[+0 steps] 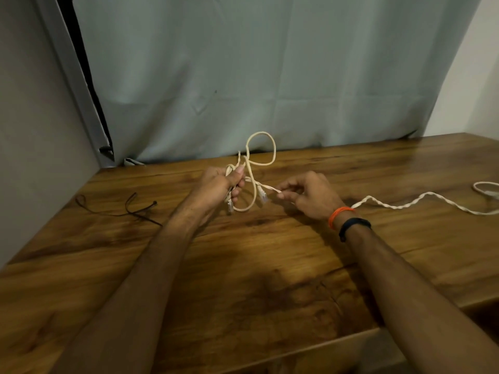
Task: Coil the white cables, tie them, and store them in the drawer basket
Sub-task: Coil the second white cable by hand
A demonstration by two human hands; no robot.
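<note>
Right hand (pixel 307 195) pinches the twisted white cable (pixel 270 188); left hand (pixel 221 184) grips the loops (pixel 260 148). Best to feed even turns, keeping slack untangled.

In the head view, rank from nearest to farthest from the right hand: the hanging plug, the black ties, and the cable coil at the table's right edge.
From the right hand:
1. Hanging plug, just to its left, below the left hand's bundle.
2. Cable coil, far right at the frame edge.
3. Black ties, far left on the table.
</note>
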